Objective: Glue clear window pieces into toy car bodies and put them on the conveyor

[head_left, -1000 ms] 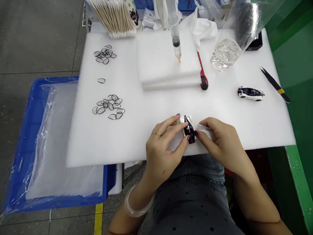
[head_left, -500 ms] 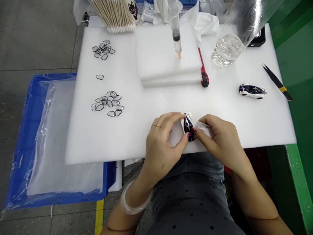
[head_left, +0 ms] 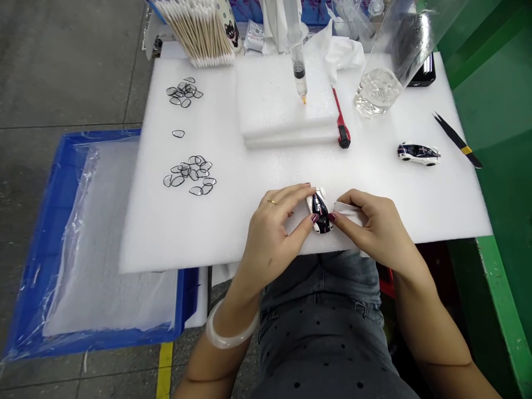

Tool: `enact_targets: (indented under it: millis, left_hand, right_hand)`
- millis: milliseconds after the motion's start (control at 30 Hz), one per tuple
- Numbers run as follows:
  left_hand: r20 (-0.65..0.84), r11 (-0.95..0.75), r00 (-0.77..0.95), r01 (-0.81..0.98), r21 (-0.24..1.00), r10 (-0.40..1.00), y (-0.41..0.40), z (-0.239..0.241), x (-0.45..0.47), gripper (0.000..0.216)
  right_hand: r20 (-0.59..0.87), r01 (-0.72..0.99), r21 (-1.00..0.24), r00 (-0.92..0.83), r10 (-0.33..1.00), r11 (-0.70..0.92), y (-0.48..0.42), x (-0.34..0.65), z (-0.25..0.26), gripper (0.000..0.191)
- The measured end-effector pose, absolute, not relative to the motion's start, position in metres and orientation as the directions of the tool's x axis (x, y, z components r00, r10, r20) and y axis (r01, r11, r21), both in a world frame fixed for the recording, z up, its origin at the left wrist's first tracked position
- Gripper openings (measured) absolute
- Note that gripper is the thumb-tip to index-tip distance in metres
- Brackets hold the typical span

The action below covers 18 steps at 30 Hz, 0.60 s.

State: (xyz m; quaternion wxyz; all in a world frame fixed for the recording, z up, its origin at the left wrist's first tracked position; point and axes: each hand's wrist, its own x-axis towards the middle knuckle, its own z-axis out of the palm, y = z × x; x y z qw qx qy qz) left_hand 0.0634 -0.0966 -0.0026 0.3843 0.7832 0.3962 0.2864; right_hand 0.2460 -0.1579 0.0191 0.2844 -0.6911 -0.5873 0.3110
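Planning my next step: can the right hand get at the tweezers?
Probably yes, once freed: the right hand is pressing a white cloth to the toy car, but only the second toy car lies near its path across the foam sheet to the tweezers.

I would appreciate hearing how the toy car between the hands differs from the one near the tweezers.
The toy car between the hands is pinched by both hands; the toy car near the tweezers lies untouched on the foam sheet. The first points at the person, the second crosswise. Both are white with dark tops.
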Motion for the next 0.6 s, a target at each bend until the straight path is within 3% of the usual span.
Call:
enact_targets:
  millis: [400,467,600]
  left_hand:
    - [0.171,-0.419,0.495,0.448,0.790,0.852,-0.098,-0.002,0.063,0.040]
    - [0.168,-0.473,0.575,0.433,0.767,0.800,-0.091,0.001,0.059,0.047]
    - [0.127,-0.651,0.854,0.280,0.706,0.504,-0.072,0.004,0.053,0.056]
  right_hand:
    - [-0.037,0.676,-0.731,0.096,0.995,-0.093,-0.156,0.245,0.018,0.009]
    - [0.045,0.652,-0.758,0.106,0.993,-0.035,-0.162,0.247,0.014,0.009]
    - [0.394,0.697,-0.708,0.257,0.883,0.113,-0.181,0.243,0.001,0.004]
